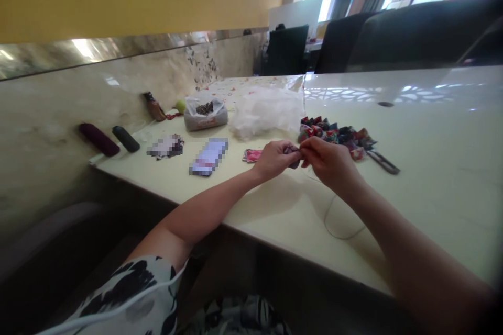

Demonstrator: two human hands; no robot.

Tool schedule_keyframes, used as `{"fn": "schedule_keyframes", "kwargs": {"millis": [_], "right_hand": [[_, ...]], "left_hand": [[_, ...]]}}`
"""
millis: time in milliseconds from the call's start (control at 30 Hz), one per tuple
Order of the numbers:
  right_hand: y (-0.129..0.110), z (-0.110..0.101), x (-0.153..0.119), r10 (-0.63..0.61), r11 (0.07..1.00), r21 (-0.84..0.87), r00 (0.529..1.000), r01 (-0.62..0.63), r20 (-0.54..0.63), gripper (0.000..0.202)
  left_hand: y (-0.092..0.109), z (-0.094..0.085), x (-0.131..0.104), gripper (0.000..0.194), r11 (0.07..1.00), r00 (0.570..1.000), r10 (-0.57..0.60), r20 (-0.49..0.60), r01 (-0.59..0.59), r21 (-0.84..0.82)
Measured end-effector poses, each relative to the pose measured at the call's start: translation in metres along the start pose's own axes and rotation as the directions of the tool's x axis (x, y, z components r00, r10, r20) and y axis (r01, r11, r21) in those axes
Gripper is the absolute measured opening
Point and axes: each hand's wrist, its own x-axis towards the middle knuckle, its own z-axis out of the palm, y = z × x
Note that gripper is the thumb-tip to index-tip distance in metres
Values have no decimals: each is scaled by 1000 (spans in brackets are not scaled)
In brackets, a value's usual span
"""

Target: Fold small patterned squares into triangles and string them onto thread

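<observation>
My left hand [277,158] is closed on a small dark piece of fabric [294,161] above the table. Touching its far side, my right hand [324,159] has its fingers pinched together at the fabric's edge; what is between them is too small to make out. A thin thread [341,237] loops down from the hands over the table. Just left of my left hand lies a pink fabric stack [252,155]. Behind my right hand is a pile of colourful small fabric pieces [341,135], with metal thread snips [384,162] beside it.
On the white table [440,167] are a fluffy white stuffing heap [267,112], a plastic bag [206,118] with dark contents, a phone [209,157], fabric scraps [167,146], a maroon roll [99,139] and a dark roll [126,138]. Dark chairs [412,36] stand beyond.
</observation>
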Motion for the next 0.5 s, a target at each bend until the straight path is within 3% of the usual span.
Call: {"fn": "schedule_keyframes", "kwargs": {"millis": [133,233,333,433,500], "right_hand": [[8,2,1,-32,996,-83,999,32,6,8],[9,7,3,-179,969,-185,981,163,-78,11],[-1,11,2,-276,953,-180,944,244,-182,14],[-12,6,2,-86,986,110,946,126,-312,11],[-9,-6,5,144,898,439,938,10,-315,8]], "left_hand": [[3,1,-2,17,995,999,-36,18,34,91],[5,1,-2,16,988,999,-26,47,18,153],[5,1,-2,16,973,996,-3,88,-18,232],[4,1,-1,12,958,996,9,83,-33,284],[1,-2,2,8,965,999,5,47,-17,261]]}}
